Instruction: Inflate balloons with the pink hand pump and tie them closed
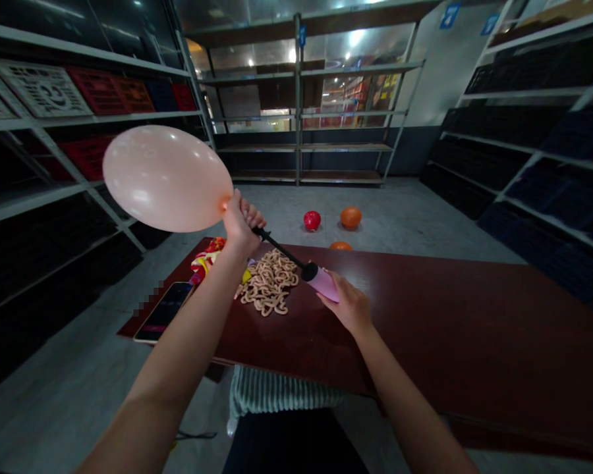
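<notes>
The peach balloon, plump and rounded, floats out beyond the table's far left corner, its neck pinched in the person's left hand, which is curled tight there by the black tip of a hand pump. The right hand is wrapped around the pump's pink body, over the dark red table. Below the pump's rod I see a heap of tan, curly pieces, with bright red and yellow scraps beside it. A phone lies at the near left corner; the left forearm crosses in front of it and partly hides the scraps. Past the table, a red balloon and an orange balloon sit on the floor, another orange one half hidden by the table edge. Metal shelving stands behind, and the peach balloon blocks part of the left-hand rack.
</notes>
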Available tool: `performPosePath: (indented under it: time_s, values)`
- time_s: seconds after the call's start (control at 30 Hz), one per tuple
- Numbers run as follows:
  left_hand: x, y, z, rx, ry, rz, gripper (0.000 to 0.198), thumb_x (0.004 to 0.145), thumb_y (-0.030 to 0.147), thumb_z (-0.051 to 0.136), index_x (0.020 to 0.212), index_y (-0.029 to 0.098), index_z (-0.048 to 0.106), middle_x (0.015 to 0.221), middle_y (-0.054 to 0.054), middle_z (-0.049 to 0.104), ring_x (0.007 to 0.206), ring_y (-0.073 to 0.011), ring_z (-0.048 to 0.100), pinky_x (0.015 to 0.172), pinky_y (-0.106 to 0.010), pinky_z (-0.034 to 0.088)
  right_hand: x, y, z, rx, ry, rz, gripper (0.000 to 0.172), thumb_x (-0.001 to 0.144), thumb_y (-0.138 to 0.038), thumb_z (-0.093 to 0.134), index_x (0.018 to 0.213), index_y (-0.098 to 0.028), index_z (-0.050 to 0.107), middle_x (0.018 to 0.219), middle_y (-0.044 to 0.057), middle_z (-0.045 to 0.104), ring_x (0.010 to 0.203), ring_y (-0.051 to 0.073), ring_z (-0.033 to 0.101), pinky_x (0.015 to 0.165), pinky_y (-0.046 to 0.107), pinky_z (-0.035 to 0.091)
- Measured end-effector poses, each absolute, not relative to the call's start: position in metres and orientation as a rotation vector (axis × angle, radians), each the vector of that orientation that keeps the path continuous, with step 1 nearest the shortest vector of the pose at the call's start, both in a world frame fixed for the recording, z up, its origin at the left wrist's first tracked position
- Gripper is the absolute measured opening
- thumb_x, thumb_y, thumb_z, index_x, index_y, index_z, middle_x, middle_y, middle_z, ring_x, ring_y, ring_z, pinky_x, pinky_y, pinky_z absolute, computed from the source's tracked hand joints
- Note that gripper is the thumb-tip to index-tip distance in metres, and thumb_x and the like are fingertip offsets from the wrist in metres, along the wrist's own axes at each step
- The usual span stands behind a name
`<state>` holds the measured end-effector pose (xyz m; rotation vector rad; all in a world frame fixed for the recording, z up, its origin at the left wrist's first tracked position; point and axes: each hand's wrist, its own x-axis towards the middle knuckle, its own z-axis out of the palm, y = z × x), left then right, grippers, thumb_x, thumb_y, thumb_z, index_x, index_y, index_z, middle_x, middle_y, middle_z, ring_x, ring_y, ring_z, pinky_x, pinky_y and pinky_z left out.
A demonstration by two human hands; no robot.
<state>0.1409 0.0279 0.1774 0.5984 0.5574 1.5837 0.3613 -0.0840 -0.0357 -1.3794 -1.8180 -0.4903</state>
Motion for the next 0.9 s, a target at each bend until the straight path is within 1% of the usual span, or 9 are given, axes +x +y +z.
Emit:
performPosePath:
  time_s: [0.13, 0.27, 0.4, 0.5, 0.6, 0.83, 0.9]
  values:
    - [0.169, 0.043, 0.169, 0.630, 0.557, 1.563, 0.054, 0.100, 0.041, 0.049, 0.055, 0.021, 0.026, 0.039, 0.006, 0.020, 0.032, -0.0076, 0.019, 0.036, -0.026, 0.019, 0.364, -0.081, -0.038, -1.431, -1.743, -0.492, 0.047, 0.093, -0.042, 0.064, 0.133, -0.018, 0.054, 0.105, 0.010, 0.075, 0.083, 0.023, 0.073, 0.069, 0.032, 0.055]
    - [0.212, 0.052, 0.139, 0.625, 0.584, 1.480, 0.055, 0.099, 0.045, 0.051, 0.055, 0.021, 0.027, 0.039, 0.006, 0.022, 0.031, -0.0074, 0.020, 0.035, -0.025, 0.018, 0.365, -0.079, -0.037, -1.548, -1.686, -0.476, 0.046, 0.095, -0.046, 0.060, 0.128, -0.015, 0.057, 0.099, 0.010, 0.075, 0.080, 0.023, 0.072, 0.067, 0.032, 0.052]
    - [0.257, 0.041, 0.107, 0.592, 0.652, 1.364, 0.056, 0.101, 0.041, 0.047, 0.054, 0.021, 0.026, 0.037, 0.007, 0.022, 0.029, -0.0066, 0.019, 0.035, -0.023, 0.016, 0.366, -0.078, -0.037, -1.663, -1.636, -0.485, 0.048, 0.096, -0.049, 0.057, 0.128, -0.014, 0.057, 0.096, 0.010, 0.074, 0.077, 0.023, 0.071, 0.064, 0.031, 0.050]
    - [0.278, 0.033, 0.097, 0.565, 0.682, 1.345, 0.054, 0.101, 0.035, 0.048, 0.054, 0.021, 0.025, 0.037, 0.007, 0.022, 0.028, -0.0067, 0.019, 0.034, -0.023, 0.014, 0.368, -0.078, -0.038, -1.719, -1.595, -0.485, 0.049, 0.097, -0.051, 0.054, 0.129, -0.015, 0.056, 0.098, 0.011, 0.074, 0.078, 0.023, 0.071, 0.065, 0.031, 0.049]
    - [0.281, 0.031, 0.098, 0.573, 0.683, 1.349, 0.052, 0.099, 0.032, 0.049, 0.054, 0.021, 0.026, 0.037, 0.007, 0.022, 0.028, -0.0071, 0.020, 0.034, -0.023, 0.013, 0.370, -0.077, -0.039, -1.695, -1.582, -0.491, 0.049, 0.097, -0.052, 0.053, 0.128, -0.015, 0.056, 0.101, 0.011, 0.075, 0.080, 0.023, 0.072, 0.066, 0.031, 0.049]
    - [0.251, 0.028, 0.100, 0.591, 0.721, 1.397, 0.044, 0.098, 0.030, 0.045, 0.059, 0.024, 0.025, 0.040, 0.006, 0.020, 0.032, -0.0092, 0.020, 0.035, -0.024, 0.019, 0.365, -0.077, -0.038, -1.614, -1.695, -0.486, 0.047, 0.095, -0.048, 0.059, 0.129, -0.016, 0.058, 0.096, 0.009, 0.075, 0.078, 0.022, 0.072, 0.063, 0.030, 0.049]
    - [0.239, 0.028, 0.101, 0.578, 0.722, 1.428, 0.043, 0.097, 0.030, 0.048, 0.062, 0.024, 0.025, 0.043, 0.006, 0.017, 0.033, -0.0093, 0.020, 0.036, -0.024, 0.020, 0.364, -0.077, -0.039, -1.619, -1.725, -0.488, 0.047, 0.093, -0.046, 0.062, 0.130, -0.017, 0.058, 0.097, 0.009, 0.075, 0.079, 0.022, 0.072, 0.063, 0.030, 0.049]
